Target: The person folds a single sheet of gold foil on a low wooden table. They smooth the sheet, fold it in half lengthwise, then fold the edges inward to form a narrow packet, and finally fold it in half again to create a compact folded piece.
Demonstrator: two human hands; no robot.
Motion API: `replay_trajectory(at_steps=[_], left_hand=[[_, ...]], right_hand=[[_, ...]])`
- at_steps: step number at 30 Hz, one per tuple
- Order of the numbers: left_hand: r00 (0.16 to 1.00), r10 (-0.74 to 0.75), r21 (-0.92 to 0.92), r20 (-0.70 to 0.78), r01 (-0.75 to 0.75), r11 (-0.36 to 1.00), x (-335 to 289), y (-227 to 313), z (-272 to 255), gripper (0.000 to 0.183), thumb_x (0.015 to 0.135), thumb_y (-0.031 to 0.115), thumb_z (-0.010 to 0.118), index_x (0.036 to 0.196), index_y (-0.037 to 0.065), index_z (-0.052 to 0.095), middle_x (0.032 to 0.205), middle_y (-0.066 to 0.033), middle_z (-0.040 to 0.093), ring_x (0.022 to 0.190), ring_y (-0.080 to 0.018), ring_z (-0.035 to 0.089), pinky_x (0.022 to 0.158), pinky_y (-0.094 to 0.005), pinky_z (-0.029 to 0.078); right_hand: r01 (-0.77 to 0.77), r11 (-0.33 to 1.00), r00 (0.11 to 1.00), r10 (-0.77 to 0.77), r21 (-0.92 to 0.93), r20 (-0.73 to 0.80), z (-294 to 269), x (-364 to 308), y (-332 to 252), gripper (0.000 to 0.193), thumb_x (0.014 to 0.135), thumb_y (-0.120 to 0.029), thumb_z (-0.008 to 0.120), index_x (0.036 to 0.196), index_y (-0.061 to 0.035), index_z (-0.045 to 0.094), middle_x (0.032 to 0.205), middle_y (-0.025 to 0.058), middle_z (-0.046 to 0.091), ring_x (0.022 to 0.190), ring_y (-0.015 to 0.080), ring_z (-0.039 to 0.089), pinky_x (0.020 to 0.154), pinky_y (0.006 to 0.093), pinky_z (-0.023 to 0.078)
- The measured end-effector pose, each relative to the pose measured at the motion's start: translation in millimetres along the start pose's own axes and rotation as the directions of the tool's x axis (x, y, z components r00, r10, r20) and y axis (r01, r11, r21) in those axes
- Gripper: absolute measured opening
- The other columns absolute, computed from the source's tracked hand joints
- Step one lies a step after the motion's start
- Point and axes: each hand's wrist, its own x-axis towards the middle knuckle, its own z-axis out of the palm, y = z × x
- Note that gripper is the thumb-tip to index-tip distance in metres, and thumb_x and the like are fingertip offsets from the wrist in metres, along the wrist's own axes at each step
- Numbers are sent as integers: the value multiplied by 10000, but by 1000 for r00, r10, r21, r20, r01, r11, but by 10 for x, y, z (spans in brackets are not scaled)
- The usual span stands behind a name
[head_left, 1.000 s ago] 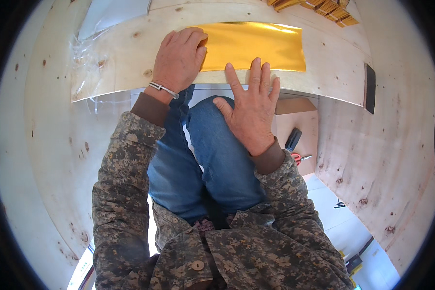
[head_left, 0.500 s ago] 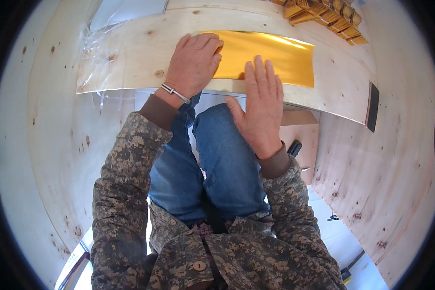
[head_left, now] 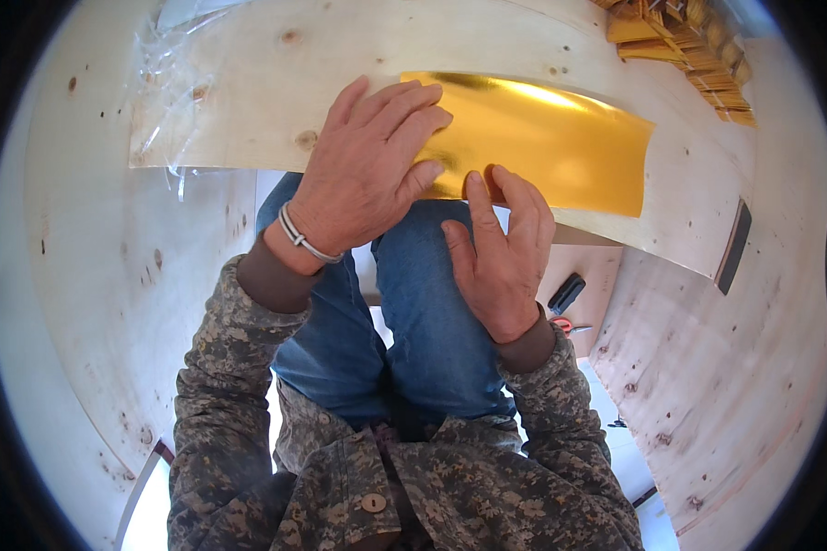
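Note:
A shiny gold sheet [head_left: 551, 129] lies on the pale wooden board [head_left: 248, 119] in front of me, its near long edge reaching the board's near edge. My left hand [head_left: 368, 165] rests over the sheet's left end, fingers stretched and a little apart. At the near edge, my right hand [head_left: 505, 253] touches the sheet with bent fingertips, its thumb held away. Neither hand is closed round anything. A light-coloured band circles my left wrist.
Bundled gold folded-paper pieces [head_left: 685, 50] sit at the far right. Clear plastic wrap [head_left: 170, 92] lies far left. A dark strip [head_left: 733, 246] covers the board's right end. Below it are a black object [head_left: 567, 292] and red-handled scissors [head_left: 565, 325]. Wooden panels rise on both sides.
The gold sheet has come nearer to the board's near edge. My right hand has gone from flat, extended fingers to bent fingertips at that edge. The view has shifted somewhat.

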Motion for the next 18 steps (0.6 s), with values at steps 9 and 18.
replay_trajectory(at_steps=[9,18], left_hand=[[968,119,-55,220,-110,992,28,-129,-186,556,800,394,758,1227,102,555,1488,-109,468,1371,-311,447,1176,-526,258],[985,96,-210,140,-65,976,100,-169,-179,544,760,217,797,1235,95,561,1424,-105,534,1325,-307,491,1143,-495,320]], right_hand=[[114,993,984,-111,8,-141,51,98,42,330,741,-59,814,1059,-65,727,1047,64,657,998,267,614,865,379,466],[-118,969,976,154,219,-157,-75,289,12,192,750,-19,770,931,-49,716,893,77,675,832,248,656,751,367,500]])
